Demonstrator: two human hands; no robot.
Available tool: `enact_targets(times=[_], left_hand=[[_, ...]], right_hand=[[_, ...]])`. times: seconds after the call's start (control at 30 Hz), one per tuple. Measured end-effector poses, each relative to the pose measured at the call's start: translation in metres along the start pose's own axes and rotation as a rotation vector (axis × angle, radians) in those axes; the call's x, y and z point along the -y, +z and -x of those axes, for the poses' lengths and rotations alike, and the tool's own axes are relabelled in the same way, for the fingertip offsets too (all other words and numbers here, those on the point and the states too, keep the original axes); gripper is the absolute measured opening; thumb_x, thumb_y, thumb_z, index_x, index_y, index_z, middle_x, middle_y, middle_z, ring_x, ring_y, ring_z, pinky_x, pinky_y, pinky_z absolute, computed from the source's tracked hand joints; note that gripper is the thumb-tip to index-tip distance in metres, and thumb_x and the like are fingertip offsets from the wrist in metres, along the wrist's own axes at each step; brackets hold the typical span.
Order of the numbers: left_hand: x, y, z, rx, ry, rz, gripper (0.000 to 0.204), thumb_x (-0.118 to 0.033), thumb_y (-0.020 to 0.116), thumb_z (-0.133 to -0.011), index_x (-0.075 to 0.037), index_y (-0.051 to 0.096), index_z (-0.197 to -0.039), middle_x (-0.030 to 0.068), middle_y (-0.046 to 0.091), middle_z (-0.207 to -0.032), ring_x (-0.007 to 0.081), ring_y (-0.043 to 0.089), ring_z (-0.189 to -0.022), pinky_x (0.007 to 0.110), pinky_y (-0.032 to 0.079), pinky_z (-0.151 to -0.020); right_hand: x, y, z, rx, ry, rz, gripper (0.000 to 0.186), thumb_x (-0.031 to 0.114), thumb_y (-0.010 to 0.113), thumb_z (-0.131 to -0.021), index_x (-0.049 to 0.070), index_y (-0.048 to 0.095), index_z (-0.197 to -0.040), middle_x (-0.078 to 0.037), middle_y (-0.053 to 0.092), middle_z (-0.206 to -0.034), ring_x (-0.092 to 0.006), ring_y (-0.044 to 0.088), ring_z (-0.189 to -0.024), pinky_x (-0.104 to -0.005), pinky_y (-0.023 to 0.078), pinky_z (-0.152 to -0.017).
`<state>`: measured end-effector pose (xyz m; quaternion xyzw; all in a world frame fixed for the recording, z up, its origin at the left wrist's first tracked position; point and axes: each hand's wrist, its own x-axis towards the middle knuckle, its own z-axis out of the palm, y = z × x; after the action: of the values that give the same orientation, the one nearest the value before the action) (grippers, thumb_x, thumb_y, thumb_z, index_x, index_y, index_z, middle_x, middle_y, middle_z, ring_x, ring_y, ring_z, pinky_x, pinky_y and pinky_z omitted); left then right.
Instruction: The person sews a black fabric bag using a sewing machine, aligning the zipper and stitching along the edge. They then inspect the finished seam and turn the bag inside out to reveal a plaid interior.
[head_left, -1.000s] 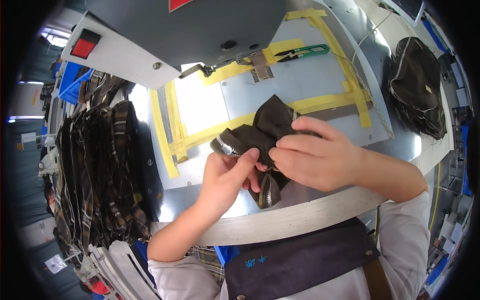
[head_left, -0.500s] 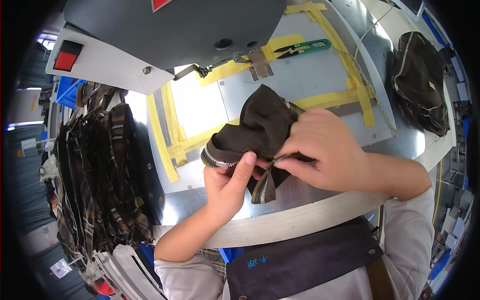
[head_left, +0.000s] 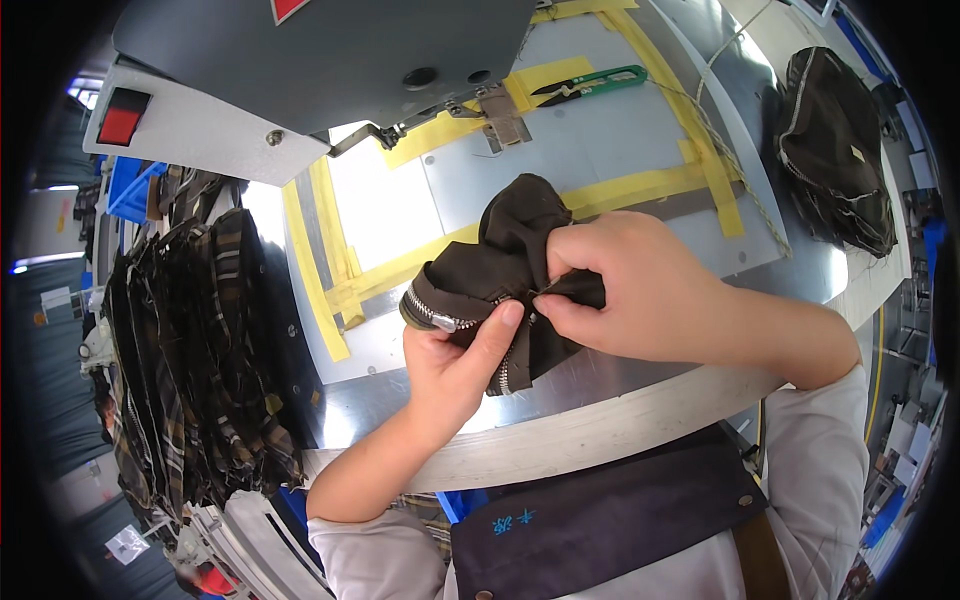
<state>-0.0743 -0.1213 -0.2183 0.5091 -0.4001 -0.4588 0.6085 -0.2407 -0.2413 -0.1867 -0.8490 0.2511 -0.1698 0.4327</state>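
Note:
A dark brown fabric piece (head_left: 455, 275) with a silver metal zipper (head_left: 430, 312) is held up between my two hands, over the near edge of the worktable. My left hand (head_left: 445, 375) grips it from the left, thumb on top beside the zipper, the other fingers underneath and partly hidden. From the right, my right hand (head_left: 630, 290) pinches a fold of the same cloth between thumb and fingers. The two thumbs are close together. Part of the zipper hangs below them.
A grey sewing machine head (head_left: 340, 60) overhangs the far side. Green-handled thread snips (head_left: 600, 85) lie on the plate, with yellow tape (head_left: 640, 187) around. At right rests another dark zippered pouch (head_left: 835, 150). Dark and plaid fabric pieces (head_left: 200, 350) hang at left.
My right hand has moved slightly left and up, closer to the left thumb, bunching the cloth. The hanging zipper end has drawn in a little. The whole view has shifted slightly.

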Motion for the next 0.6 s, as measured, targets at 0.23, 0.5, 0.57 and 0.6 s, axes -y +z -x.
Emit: enact_targets(times=[0.23,0.5,0.57,0.6], left_hand=[[-0.004,0.001,-0.001,0.013,-0.077,-0.017,0.02,0.005,0.07,-0.083,0.001,0.066,-0.101,0.0053,0.068,-0.097,0.0087,0.061,-0.084,0.024,0.05,-0.076],[0.001,-0.012,-0.004,0.065,-0.146,0.077,0.024,0.008,0.065,-0.084,0.002,0.063,-0.107,0.0057,0.068,-0.097,0.0093,0.063,-0.087,0.024,0.051,-0.077],[-0.001,-0.008,-0.005,0.054,-0.167,0.092,0.023,0.008,0.065,-0.085,0.002,0.063,-0.107,0.0053,0.068,-0.097,0.0092,0.063,-0.087,0.024,0.051,-0.076],[0.0,-0.009,-0.005,0.065,-0.163,0.097,0.023,0.008,0.065,-0.086,0.002,0.063,-0.108,0.0054,0.068,-0.098,0.0093,0.063,-0.087,0.024,0.051,-0.076]], right_hand=[[-0.001,0.0,0.0,0.031,0.052,-0.024,0.018,0.021,0.068,-0.078,0.005,0.064,-0.083,-0.013,0.062,-0.068,-0.0312,0.061,-0.063,-0.0412,0.046,-0.058],[-0.003,-0.008,-0.004,0.178,0.213,-0.292,0.017,0.019,0.065,-0.084,0.002,0.063,-0.086,-0.01,0.058,-0.066,-0.019,0.054,-0.058,-0.0344,0.042,-0.055],[-0.004,-0.007,-0.004,0.167,0.213,-0.341,0.017,0.018,0.065,-0.085,0.002,0.063,-0.086,-0.008,0.056,-0.065,-0.0162,0.053,-0.058,-0.0326,0.041,-0.054],[-0.005,-0.007,-0.003,0.162,0.212,-0.365,0.017,0.018,0.064,-0.085,0.002,0.063,-0.087,-0.008,0.056,-0.065,-0.0148,0.052,-0.057,-0.0317,0.04,-0.054]])
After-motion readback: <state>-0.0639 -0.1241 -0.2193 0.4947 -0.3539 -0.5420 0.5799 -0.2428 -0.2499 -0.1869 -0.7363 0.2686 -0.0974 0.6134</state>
